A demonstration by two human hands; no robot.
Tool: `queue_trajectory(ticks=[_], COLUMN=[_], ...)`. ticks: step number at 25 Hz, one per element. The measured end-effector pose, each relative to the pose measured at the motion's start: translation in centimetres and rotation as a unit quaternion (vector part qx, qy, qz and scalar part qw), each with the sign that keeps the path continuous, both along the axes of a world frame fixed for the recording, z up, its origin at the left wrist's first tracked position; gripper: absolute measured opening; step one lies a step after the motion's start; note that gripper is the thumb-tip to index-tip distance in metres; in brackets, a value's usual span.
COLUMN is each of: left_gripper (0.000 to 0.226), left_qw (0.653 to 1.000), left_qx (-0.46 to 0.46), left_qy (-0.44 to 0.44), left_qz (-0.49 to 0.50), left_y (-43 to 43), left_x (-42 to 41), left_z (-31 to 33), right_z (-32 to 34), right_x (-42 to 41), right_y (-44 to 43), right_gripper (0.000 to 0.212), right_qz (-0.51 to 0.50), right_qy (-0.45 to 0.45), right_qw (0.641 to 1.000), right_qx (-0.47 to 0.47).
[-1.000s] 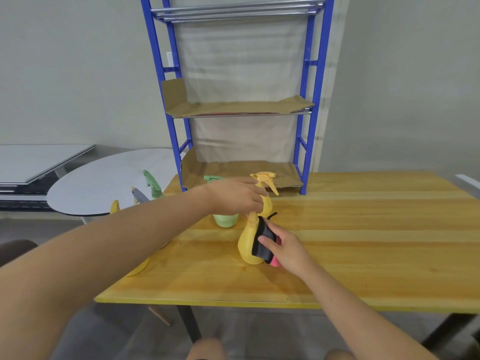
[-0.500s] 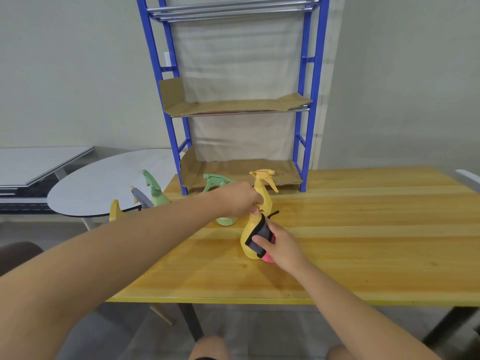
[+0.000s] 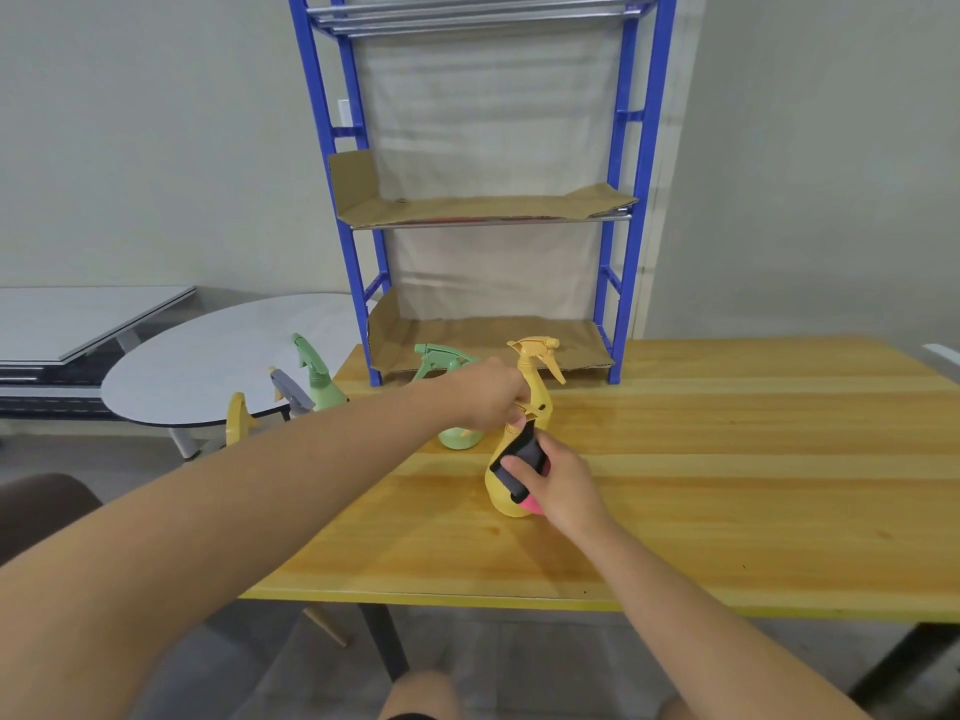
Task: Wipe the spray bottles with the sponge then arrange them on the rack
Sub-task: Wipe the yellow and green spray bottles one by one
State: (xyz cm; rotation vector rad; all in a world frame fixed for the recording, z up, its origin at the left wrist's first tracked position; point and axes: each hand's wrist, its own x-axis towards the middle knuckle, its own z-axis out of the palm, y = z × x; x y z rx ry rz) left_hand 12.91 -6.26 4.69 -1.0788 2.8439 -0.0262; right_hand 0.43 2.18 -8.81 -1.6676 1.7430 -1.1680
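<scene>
Holds the left forearm stretched in from the lower left, almost level across the view. Grips the neck of the upright yellow spray bottle [image 3: 539,394] with the left hand [image 3: 488,402], fingers curled round it just under the trigger head. Holds the right arm up from the lower right. Clasps the black-and-pink sponge [image 3: 519,459] in the right hand [image 3: 563,483], fingers curled over it. Presses the sponge against the bottle's round body, just below the left hand. Keeps the bottle standing on the yellow wooden worktop [image 3: 727,485], between the two hands.

Five spray bottles in all: two yellow, two green, one grey. Well left of the left hand, above the forearm, three close together: a small yellow bottle [image 3: 239,423], a grey bottle [image 3: 291,392], a pale green bottle [image 3: 319,381]. Lower parts hidden behind the forearm, so cannot tell what carries them. Just behind the left hand, a second green bottle [image 3: 457,439] upright on the worktop, partly covered by that hand. One sponge only, in the right hand.

Beyond both hands, at the worktop's far edge, one blue metal rack [image 3: 623,200], three shelves in view. On the lowest shelf, a sheet of brown cardboard [image 3: 493,337]. On the middle shelf, a second cardboard sheet [image 3: 467,207], left end folded upward. At the top, a shelf of metal rods.
</scene>
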Motion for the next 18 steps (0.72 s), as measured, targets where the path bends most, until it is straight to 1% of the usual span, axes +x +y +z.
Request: queue_trajectory(ticks=[2,4,6,8,10,12,13,15,17,18], left_gripper=[0.025,0.026,0.026,0.027,0.031,0.038,0.039,0.037,0.038,0.041], left_qw=[1.0,1.0,0.999,0.998,0.996,0.992,0.99,0.987,0.984,0.981], left_qx=[0.011,0.015,0.012,0.007,0.0,-0.012,-0.004,0.019,0.049,0.069], left_qy=[0.006,0.01,0.022,0.033,0.038,0.042,0.046,0.056,0.063,0.072], left_qz=[0.009,0.023,0.037,0.056,0.084,0.115,0.131,0.148,0.161,0.166], left_y=[0.1,0.4,0.8,1.2,1.7,2.0,2.1,1.9,1.7,1.5], left_x=[0.0,0.0,0.0,-0.1,-0.3,-0.4,-0.3,-0.1,0.5,0.8], left_z=[0.1,0.2,0.2,0.1,0.2,0.3,0.4,0.7,0.6,0.7], right_z=[-0.1,0.5,0.8,0.6,1.0,1.6,1.5,0.7,-0.4,-0.6], right_x=[-0.9,-1.3,-1.4,-0.8,0.7,2.3,2.7,2.6,1.7,1.1], right_y=[0.5,1.2,1.5,1.1,0.5,-0.2,-0.4,-0.5,-0.1,0.2], right_gripper=[0.038,0.048,0.052,0.041,0.027,0.023,0.024,0.032,0.046,0.055], right_qz=[0.034,0.063,0.07,0.033,-0.028,-0.064,-0.066,-0.042,0.006,0.036], right_qy=[-0.004,-0.032,-0.047,-0.024,-0.027,-0.018,-0.007,0.024,0.044,0.031], right_qw=[0.999,0.996,0.993,0.997,0.999,0.996,0.996,0.997,0.999,0.999], right_qx=[0.017,0.055,0.081,0.058,0.001,-0.053,-0.066,-0.062,-0.016,0.015])
